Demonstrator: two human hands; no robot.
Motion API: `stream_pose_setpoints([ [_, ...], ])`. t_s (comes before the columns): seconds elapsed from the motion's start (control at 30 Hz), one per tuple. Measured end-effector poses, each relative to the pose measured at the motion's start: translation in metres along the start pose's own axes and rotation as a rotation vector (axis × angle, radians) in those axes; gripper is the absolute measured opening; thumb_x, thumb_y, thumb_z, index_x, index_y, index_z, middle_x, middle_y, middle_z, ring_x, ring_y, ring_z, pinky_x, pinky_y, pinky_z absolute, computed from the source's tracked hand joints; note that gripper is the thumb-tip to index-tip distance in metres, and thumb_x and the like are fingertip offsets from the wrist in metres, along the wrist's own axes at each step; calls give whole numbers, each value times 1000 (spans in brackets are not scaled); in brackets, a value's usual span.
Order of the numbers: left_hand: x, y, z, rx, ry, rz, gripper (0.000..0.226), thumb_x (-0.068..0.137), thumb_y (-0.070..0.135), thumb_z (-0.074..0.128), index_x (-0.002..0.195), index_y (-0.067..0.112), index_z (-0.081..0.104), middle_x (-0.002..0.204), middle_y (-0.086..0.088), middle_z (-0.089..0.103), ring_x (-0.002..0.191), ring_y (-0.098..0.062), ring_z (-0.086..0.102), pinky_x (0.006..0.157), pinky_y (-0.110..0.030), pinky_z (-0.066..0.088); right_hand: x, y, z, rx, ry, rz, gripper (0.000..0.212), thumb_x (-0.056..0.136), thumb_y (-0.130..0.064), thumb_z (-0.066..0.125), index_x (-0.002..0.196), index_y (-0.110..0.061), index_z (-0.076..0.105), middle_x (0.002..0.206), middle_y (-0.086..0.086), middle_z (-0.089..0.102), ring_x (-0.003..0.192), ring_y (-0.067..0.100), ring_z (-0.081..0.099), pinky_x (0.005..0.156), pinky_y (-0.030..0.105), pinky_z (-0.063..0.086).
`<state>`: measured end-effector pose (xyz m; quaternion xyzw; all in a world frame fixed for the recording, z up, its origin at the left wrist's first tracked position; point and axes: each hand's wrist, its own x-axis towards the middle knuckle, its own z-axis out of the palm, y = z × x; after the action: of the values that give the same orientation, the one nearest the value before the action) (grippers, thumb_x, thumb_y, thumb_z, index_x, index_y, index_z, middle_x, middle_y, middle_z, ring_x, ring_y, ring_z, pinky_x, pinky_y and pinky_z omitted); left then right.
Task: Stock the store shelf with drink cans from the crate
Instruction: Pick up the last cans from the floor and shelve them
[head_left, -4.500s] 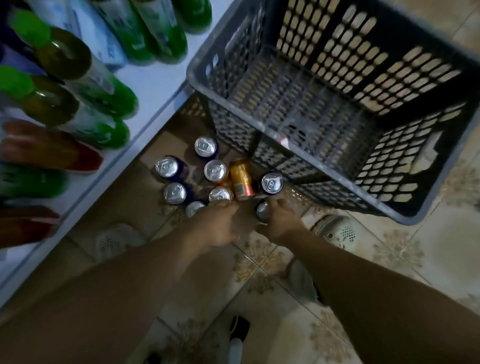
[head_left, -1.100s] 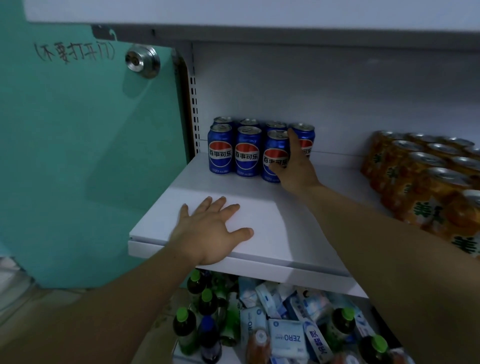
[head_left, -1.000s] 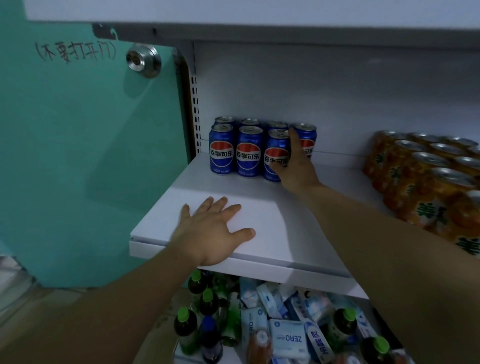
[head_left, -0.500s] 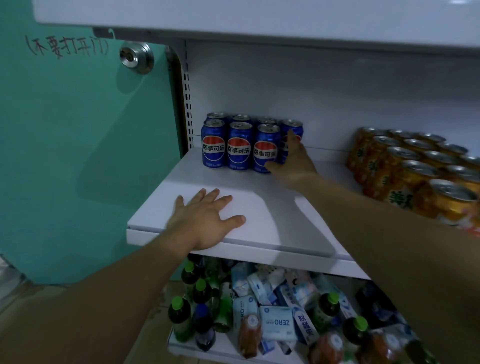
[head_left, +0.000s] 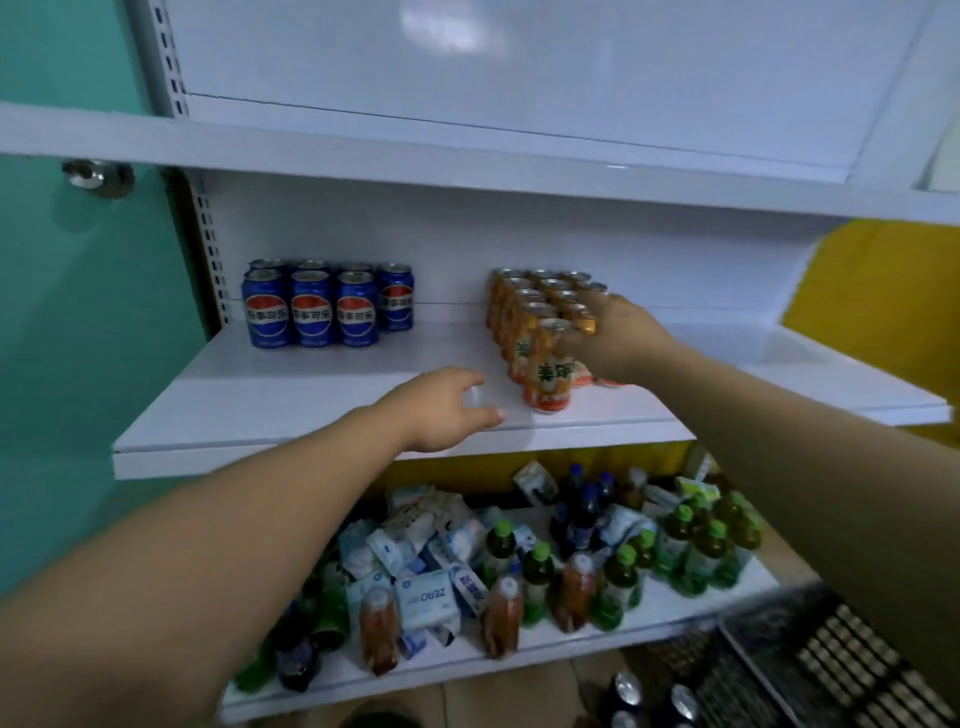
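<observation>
The upright front orange can (head_left: 548, 376) is apparently touched from its right by the right hand (head_left: 623, 338), grip indiscernible; the loosely spread left hand (head_left: 441, 410) is rested farther left.

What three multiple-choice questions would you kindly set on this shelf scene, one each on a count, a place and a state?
1. How many blue cans stand in the front row? A two; B three; C six.
2. Where is the right hand? A at the orange cans; B at the blue cans; C out of view.
3. How do the blue cans stand? A upright; B on their sides; C stacked in two layers.

Answers: 1 B, three labels face forward, with more cans behind. 2 A, the hand reaches the right side of the orange group. 3 A, their tops face up and their bases sit on the shelf.
</observation>
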<state>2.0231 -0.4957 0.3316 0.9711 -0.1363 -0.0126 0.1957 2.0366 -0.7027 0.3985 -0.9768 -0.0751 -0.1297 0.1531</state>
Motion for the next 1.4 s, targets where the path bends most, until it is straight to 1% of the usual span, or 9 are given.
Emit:
stream_pose_setpoints([
  [0.07,0,51,11,-42,-35,110,71,87,59,51,146,23,35,153,2,33,138,-19,33,108,-29,28,-25,34,-21,4,6,79,58,91,-44,57,141,-21,42,142,10,49,123,31,49,96,38,42],
  [0.2,6,131,51,-13,-136,279,75,86,59,53,147,22,32,156,0,28,141,-19,29,115,-34,25,-81,107,-55,-12,31,287,71,92,-49,56,151,-21,26,154,6,33,128,30,46,100,39,42],
  [0.43,4,228,136,82,-354,481,78,87,53,59,150,23,25,159,-1,18,144,-21,23,115,-35,25,-181,208,-70,-48,6,592,72,92,-49,56,151,-20,27,150,8,39,120,28,52,88,36,47],
  [0.6,16,264,191,54,-496,545,78,88,50,59,151,22,22,159,1,19,143,-20,25,114,-35,28,-233,260,-50,-63,-55,747,74,90,-51,58,149,-18,30,150,6,40,133,26,42,102,35,39],
  [0.83,39,262,300,87,-736,491,77,89,46,59,151,21,21,158,-1,19,142,-21,26,109,-30,28,-267,328,42,45,-248,884,68,94,-46,55,150,-17,28,146,8,42,124,27,49,100,36,44],
  [1.0,63,238,387,122,-857,431,78,83,50,63,147,20,32,155,-4,27,138,-23,33,110,-35,32,-274,381,133,118,-407,924,69,94,-48,54,149,-14,29,148,11,41,130,27,44,102,34,39],
  [1.13,81,215,471,102,-915,330,75,59,63,60,124,26,55,127,2,56,114,-23,54,96,-39,45,-287,413,216,178,-526,962,68,92,-47,54,148,-17,31,145,12,43,127,28,47,99,34,41],
  [1.2,84,205,509,93,-984,280,62,61,57,63,113,24,58,114,1,59,106,-21,57,92,-40,48,-296,427,253,221,-603,972,65,93,-46,54,147,-16,33,143,13,46,125,29,49,98,33,43],
  [1.4,92,198,596,68,-1044,304,64,75,42,72,132,21,49,134,-3,49,124,-26,47,99,-34,41,-327,469,349,322,-711,1082,52,90,-42,60,133,-16,46,134,13,52,118,30,52,95,35,45],
])
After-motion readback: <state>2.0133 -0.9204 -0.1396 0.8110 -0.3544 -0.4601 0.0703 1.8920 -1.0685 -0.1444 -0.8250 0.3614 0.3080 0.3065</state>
